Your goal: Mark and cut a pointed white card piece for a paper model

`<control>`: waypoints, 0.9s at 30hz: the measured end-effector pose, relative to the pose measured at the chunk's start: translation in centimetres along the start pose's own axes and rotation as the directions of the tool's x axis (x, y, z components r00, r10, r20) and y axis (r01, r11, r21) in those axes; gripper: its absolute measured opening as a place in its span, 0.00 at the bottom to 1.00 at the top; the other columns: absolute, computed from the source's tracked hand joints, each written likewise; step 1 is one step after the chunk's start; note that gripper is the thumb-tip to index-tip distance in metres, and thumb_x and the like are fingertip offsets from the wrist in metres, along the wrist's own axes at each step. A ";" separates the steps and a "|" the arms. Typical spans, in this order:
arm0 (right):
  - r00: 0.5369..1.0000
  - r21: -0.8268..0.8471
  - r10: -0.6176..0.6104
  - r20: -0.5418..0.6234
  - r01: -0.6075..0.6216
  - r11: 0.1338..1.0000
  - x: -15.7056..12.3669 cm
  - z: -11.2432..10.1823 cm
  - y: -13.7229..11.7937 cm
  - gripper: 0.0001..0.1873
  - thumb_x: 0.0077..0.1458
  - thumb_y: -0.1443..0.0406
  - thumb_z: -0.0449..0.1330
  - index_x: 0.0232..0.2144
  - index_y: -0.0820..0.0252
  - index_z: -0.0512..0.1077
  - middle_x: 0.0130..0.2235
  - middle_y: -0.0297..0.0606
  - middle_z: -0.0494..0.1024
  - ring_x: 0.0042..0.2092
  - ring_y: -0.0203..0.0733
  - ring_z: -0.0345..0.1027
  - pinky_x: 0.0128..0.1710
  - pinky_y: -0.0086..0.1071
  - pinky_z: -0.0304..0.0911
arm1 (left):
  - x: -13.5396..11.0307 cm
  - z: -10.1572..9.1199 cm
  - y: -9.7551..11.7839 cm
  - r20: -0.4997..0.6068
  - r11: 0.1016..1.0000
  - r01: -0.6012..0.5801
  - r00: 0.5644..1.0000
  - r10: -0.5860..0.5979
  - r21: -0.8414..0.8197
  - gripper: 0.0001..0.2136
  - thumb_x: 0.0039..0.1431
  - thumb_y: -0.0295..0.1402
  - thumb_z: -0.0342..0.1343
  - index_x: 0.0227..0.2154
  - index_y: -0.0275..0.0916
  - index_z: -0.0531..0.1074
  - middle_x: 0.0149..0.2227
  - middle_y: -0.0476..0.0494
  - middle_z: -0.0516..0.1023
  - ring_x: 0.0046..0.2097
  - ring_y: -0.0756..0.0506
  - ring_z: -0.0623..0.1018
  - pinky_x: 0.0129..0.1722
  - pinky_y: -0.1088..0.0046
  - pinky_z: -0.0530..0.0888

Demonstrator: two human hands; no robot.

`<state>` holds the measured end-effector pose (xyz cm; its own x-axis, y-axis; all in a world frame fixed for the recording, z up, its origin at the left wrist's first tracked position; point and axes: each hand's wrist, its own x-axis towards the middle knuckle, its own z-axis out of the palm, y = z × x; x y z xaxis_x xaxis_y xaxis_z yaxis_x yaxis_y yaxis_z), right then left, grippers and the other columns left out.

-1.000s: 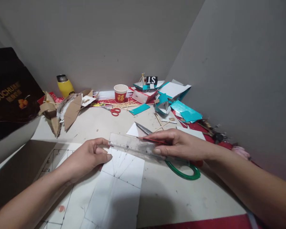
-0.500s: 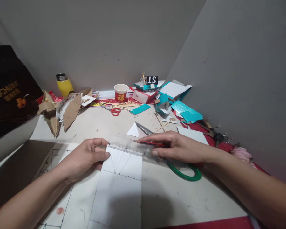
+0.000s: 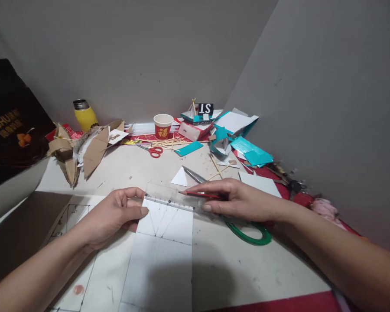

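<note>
A strip of white card (image 3: 164, 266) with ruled pencil lines and slanted marks lies before me. My left hand (image 3: 115, 214) pinches its upper left edge between thumb and fingers, right at the end of a clear plastic ruler (image 3: 160, 193). The ruler lies across the card's top edge. My right hand (image 3: 243, 199) grips a red pencil (image 3: 203, 195), its tip pointing left over the ruler, while the thumb rests at the ruler's right part. Beneath that hand are large scissors with a green handle (image 3: 261, 240); their middle is hidden.
Small red scissors (image 3: 156, 151), wooden sticks (image 3: 172, 141) and a paper cup (image 3: 163, 127) stand toward the back. Cardboard shapes (image 3: 97, 154) and a yellow bottle (image 3: 85, 118) are at left. Teal card pieces (image 3: 253, 151) lie right. A lined sheet (image 3: 100, 268) is under my left arm.
The whole view has shifted slightly, so things appear a little further left. Both hands keep their hold; the ruler and card stay in place together.
</note>
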<state>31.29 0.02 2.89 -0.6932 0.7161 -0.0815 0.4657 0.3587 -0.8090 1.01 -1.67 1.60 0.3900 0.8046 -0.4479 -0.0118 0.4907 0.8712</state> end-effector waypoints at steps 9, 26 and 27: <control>1.000 0.002 -0.018 -0.001 0.018 1.000 0.0 0.0 -0.3 0.24 0.62 0.57 0.58 0.59 0.55 0.70 0.54 0.39 0.78 0.47 0.42 0.73 0.42 0.28 0.67 | -0.1 0.2 0.3 -0.029 0.996 -0.027 0.999 0.029 0.090 0.15 0.50 0.43 0.68 0.30 0.39 0.71 0.21 0.57 0.61 0.24 0.55 0.57 0.22 0.84 0.66; 1.000 0.015 -0.009 -0.009 0.010 1.000 0.0 -0.1 -0.6 0.23 0.61 0.58 0.60 0.56 0.59 0.73 0.53 0.41 0.78 0.50 0.44 0.73 0.46 0.30 0.66 | 0.0 -0.2 -0.2 -0.006 0.972 -0.139 0.990 0.143 0.189 0.12 0.58 0.42 0.62 0.27 0.39 0.72 0.19 0.58 0.59 0.21 0.56 0.58 0.21 0.84 0.59; 1.000 0.021 -0.014 -0.012 0.014 1.000 0.0 -0.1 -0.6 0.23 0.60 0.58 0.61 0.56 0.59 0.73 0.53 0.41 0.78 0.50 0.44 0.73 0.46 0.30 0.66 | 0.0 -0.2 -0.2 -0.001 0.972 -0.143 0.989 0.145 0.185 0.12 0.58 0.42 0.62 0.27 0.39 0.72 0.20 0.57 0.60 0.21 0.56 0.58 0.21 0.84 0.60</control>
<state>31.08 -0.14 3.46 -0.6932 0.7180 -0.0632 0.4442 0.3565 -0.8219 0.88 -1.70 1.38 0.3829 0.8678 -0.3167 0.1028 0.3007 0.9482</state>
